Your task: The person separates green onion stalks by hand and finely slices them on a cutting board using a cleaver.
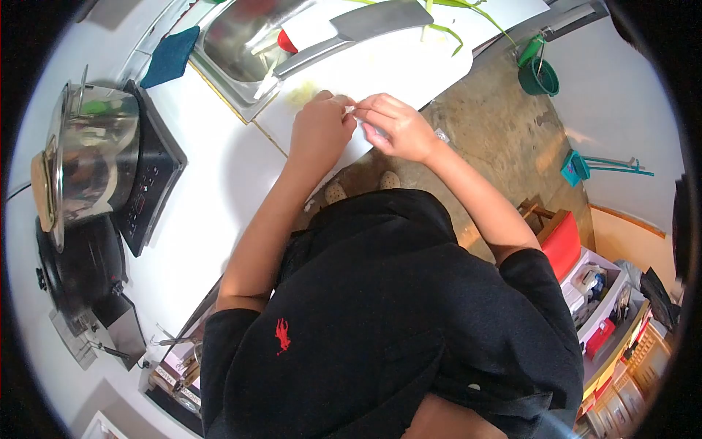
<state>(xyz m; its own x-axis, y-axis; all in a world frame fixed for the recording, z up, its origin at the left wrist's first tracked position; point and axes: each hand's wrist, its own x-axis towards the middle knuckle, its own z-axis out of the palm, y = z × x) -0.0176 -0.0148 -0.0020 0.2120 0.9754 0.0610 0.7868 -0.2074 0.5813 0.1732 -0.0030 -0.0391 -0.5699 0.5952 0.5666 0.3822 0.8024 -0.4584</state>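
My left hand (pixel 322 130) and my right hand (pixel 395 126) meet over the near edge of a white cutting board (pixel 446 69). Between their fingertips is a small whitish piece (pixel 349 110), pinched from both sides; it is too small to name. A cleaver (pixel 380 22) with a grey metal handle lies on the board beyond my hands. Long green stalks (pixel 447 33), perhaps scallions, lie around its blade. Pale yellowish bits (pixel 301 94) are scattered by my left hand.
A steel sink (pixel 219 55) holding pale scraps and a red item adjoins the board. On the left, a large steel pot (pixel 110 154) stands on a black induction cooker (pixel 155 175), near a dark blue cloth (pixel 170 58). A green bucket (pixel 538 77) and storage bins (pixel 592 282) are right.
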